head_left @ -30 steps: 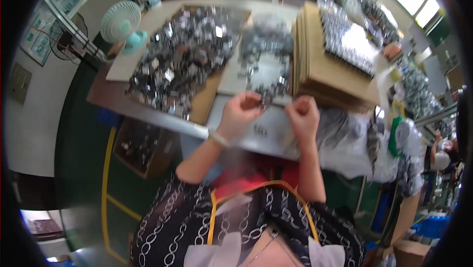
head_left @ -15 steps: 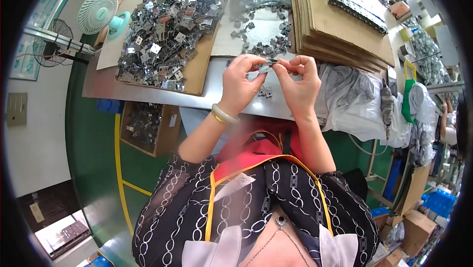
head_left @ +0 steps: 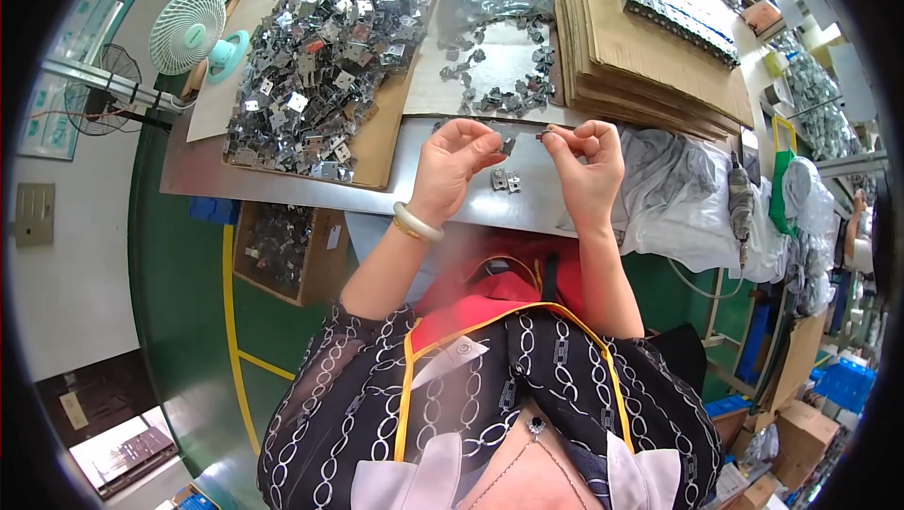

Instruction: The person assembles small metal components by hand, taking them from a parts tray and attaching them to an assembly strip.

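Observation:
Above the metal tabletop (head_left: 377, 199), my left hand (head_left: 452, 169) pinches a small metal plate (head_left: 508, 145) between thumb and fingertips. My right hand (head_left: 591, 171) is closed a short way to the right, gripping a small dark part (head_left: 543, 135) that is too little to name. A gap separates the two pieces. Just below them on the tabletop lie a few small silvery metal brackets (head_left: 506, 181). Beyond my hands, small dark metal parts (head_left: 508, 98) are scattered on a pale sheet (head_left: 499, 56).
A large heap of metal plates (head_left: 325, 67) covers a cardboard sheet at the left, near a mint-green fan (head_left: 188, 32). Stacked cardboard (head_left: 650, 67) bears rows of metal parts (head_left: 673, 1) at right. Plastic bags (head_left: 678, 194) and a grey cylindrical tool (head_left: 740, 194) hang near the right edge.
My hands have moved apart, left hand to the left and right hand to the right and slightly down. The pieces that were together between my fingertips are now separate.

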Motion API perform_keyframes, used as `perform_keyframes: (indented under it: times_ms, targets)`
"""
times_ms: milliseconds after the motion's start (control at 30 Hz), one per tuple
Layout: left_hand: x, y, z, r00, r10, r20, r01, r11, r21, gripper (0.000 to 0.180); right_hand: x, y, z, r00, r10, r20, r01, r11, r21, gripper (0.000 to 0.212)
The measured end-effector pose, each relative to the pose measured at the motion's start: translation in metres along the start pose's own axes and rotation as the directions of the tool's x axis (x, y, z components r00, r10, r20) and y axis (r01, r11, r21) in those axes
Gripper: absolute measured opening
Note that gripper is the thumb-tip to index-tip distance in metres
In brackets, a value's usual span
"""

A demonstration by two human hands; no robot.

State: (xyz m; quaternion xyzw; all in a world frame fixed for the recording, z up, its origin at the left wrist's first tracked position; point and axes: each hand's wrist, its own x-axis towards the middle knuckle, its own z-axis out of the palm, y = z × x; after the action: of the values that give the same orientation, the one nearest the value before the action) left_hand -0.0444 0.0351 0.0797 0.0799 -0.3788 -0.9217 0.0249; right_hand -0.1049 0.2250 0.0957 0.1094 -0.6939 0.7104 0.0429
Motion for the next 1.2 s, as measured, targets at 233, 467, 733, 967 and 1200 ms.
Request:
perform_keyframes:
  times_ms: [233,467,733,967,1200]
  targets:
    - [-0.009,-0.011,0.002,0.979,0.202,-0.024,-0.18,0.917,0.356,0.036,-0.004,0.003,0.001,0.992,0.118,0.053,-0.117,0.993,-0.024,0.031]
    - [-0.015,-0.02,0.014,0.92,0.39,-0.037,-0.216,0.583,0.783,0.032,-0.014,-0.005,0.018,0.999,0.04,0.02,-0.037,0.993,-0.115,0.031]
    - [-0.015,-0.031,0.021,0.832,0.542,0.114,-0.396,0.439,0.806,0.028,-0.026,0.002,0.032,0.988,-0.157,0.005,0.153,0.952,-0.263,0.031]
    - [-0.014,-0.035,0.025,0.808,0.58,0.108,-0.433,0.459,0.776,0.027,-0.023,-0.003,0.029,0.989,-0.14,0.055,0.151,0.917,-0.369,0.029]
    - [-0.013,-0.04,0.025,0.789,0.599,0.134,-0.467,0.444,0.765,0.027,-0.02,-0.01,0.025,0.986,-0.138,0.09,0.164,0.884,-0.437,0.026]
